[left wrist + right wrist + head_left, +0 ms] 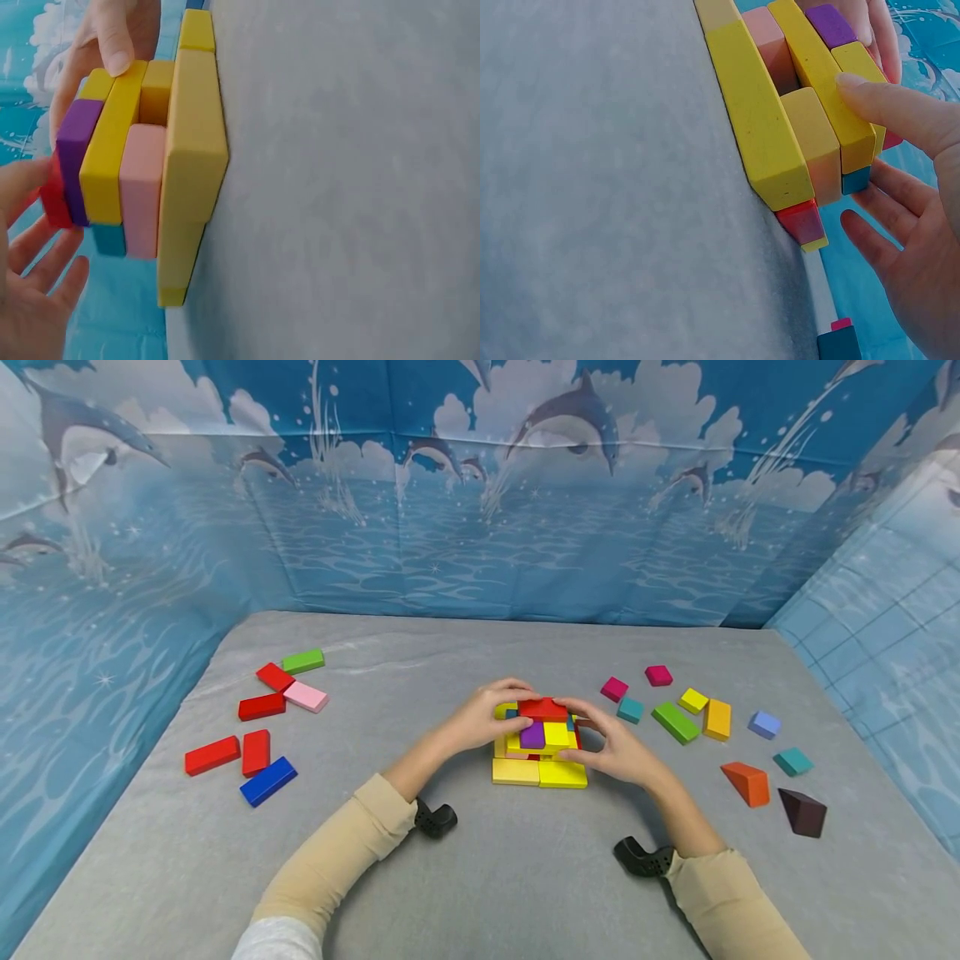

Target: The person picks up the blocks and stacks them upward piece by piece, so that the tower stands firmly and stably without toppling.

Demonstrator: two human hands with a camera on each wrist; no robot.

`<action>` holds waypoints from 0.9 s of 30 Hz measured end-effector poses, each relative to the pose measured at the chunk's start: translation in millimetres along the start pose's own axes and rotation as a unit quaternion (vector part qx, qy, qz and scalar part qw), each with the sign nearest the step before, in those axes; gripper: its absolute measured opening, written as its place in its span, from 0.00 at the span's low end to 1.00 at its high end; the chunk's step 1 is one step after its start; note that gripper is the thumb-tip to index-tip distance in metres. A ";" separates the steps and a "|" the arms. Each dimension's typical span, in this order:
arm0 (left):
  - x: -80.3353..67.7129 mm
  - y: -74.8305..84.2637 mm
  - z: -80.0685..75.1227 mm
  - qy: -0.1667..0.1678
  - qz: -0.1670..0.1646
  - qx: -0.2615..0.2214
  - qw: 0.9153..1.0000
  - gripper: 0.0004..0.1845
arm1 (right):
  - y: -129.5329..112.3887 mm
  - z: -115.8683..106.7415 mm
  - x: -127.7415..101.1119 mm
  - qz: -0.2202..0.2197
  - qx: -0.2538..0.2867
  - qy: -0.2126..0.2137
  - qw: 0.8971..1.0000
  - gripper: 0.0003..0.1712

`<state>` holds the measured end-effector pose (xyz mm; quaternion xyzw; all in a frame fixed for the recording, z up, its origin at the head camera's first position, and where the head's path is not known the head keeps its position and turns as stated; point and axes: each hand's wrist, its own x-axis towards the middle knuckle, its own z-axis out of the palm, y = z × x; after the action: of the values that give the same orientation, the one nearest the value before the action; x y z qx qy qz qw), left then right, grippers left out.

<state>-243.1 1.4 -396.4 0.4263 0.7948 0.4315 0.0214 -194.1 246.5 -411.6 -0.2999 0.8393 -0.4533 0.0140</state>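
A stack of coloured wooden blocks stands in the middle of the table, with two yellow blocks [562, 775] along its front bottom edge. Higher up lie a long yellow block [112, 157], a purple block [532, 735] and a red block [543, 710] on top. My left hand [491, 714] pinches the red block's left end between thumb and fingers. On the stack's right, my right hand [611, 747] rests its thumb [885, 105] on the long yellow block, while its forefinger reaches the red block's right end. Pink [142, 187] and teal blocks [109, 240] show lower in the stack.
Left on the grey table [420, 877] lie red blocks [212, 756], a blue block [268, 782], a pink block [306, 697] and a green block [303, 661]. Several more lie at right, among them an orange wedge [747, 783] and a dark brown wedge [802, 812].
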 end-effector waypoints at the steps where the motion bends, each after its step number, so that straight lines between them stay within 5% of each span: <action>1: -2.6 -1.1 -1.6 0.008 0.005 -0.006 1.000 0.20 | 0.1 0.2 0.1 0.002 0.000 -0.001 1.000 0.41; 6: -30.3 -5.9 -22.5 0.054 0.011 -0.005 0.998 0.22 | 1.0 1.3 0.3 0.007 0.001 0.000 1.000 0.41; 13: -103.7 -18.5 -69.7 0.088 -0.068 0.045 0.993 0.24 | -13.3 1.3 -0.6 0.012 -0.008 0.005 1.000 0.41; 20: -175.9 -28.5 -106.8 0.148 -0.125 0.116 0.974 0.25 | -33.8 -1.4 -0.4 0.018 -0.008 0.004 1.000 0.40; 27: -234.4 -36.6 -117.8 0.178 -0.146 0.198 0.953 0.24 | -10.9 1.3 0.2 0.012 -0.014 0.002 1.000 0.41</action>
<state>-165.5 -250.1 -426.7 0.2177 0.9087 0.3262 -0.1429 -188.6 240.9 -403.9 -0.2892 0.8491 -0.4418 0.0130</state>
